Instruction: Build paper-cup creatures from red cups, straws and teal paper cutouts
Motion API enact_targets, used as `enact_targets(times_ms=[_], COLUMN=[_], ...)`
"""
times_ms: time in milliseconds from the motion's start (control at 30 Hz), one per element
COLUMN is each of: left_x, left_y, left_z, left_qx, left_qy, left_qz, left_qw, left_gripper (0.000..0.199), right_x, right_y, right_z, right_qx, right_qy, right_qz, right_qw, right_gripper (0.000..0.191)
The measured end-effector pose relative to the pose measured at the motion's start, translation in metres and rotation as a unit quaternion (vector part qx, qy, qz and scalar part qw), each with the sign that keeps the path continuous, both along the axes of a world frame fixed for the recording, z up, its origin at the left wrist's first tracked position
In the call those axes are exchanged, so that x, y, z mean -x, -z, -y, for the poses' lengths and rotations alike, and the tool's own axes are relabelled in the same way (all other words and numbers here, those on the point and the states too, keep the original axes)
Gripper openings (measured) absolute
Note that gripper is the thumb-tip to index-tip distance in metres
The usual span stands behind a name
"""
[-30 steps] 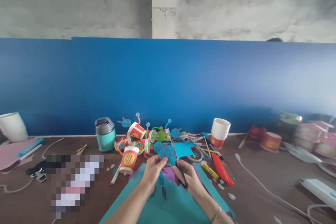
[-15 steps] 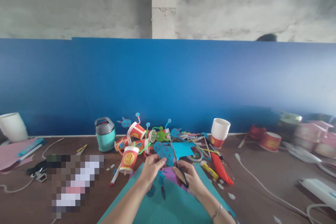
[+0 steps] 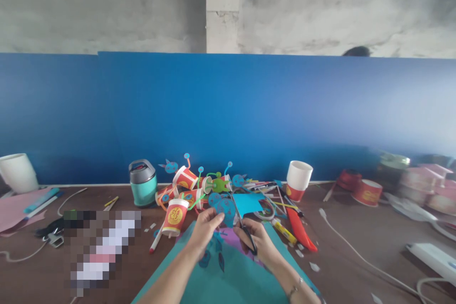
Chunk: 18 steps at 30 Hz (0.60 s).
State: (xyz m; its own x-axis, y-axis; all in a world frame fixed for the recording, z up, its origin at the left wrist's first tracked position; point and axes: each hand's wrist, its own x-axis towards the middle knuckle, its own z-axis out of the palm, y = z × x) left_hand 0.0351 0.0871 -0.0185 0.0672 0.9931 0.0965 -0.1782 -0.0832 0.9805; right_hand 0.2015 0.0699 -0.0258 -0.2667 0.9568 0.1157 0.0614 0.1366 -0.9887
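Observation:
My left hand (image 3: 207,229) pinches a round blue paper piece (image 3: 225,209) with dark drawn lines. Just right of it, my right hand (image 3: 257,240) grips black-handled scissors (image 3: 248,234), their blades pointing up beside the paper's right edge. Below both hands lies a teal sheet (image 3: 228,282) with a purple paper (image 3: 233,237) and several small blue cut-outs (image 3: 221,261) on it. A plain blue sheet (image 3: 248,204) rests behind the scissors. Several red paper cups (image 3: 175,218) with straws and blue paper shapes are piled behind my left hand.
A teal thermos (image 3: 143,184) stands back left. Stacked cups (image 3: 299,179) stand back right, near a red object (image 3: 300,229) and a yellow tube (image 3: 284,232). A white cable (image 3: 359,259) and a power strip (image 3: 432,257) lie at right. A blue partition (image 3: 228,114) rises behind.
The round blue paper has turned slightly between my left fingers. My right hand and the scissors have barely moved. The dark shape above the partition has shifted slightly left.

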Motion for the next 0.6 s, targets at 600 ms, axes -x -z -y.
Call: enact_targets(times_ms=[600], left_x=[-0.0057], left_y=[-0.0067], left_z=[0.0078], left_qx=[-0.007], left_qy=[-0.006], left_qz=[-0.046], left_qw=[0.999], left_gripper=[0.040], right_x=[0.0031], right_y=[0.0004], right_z=[-0.0001], right_qx=[0.010], right_qy=[-0.011], right_qz=[-0.013], right_qw=[1.000], right_gripper=[0.045])
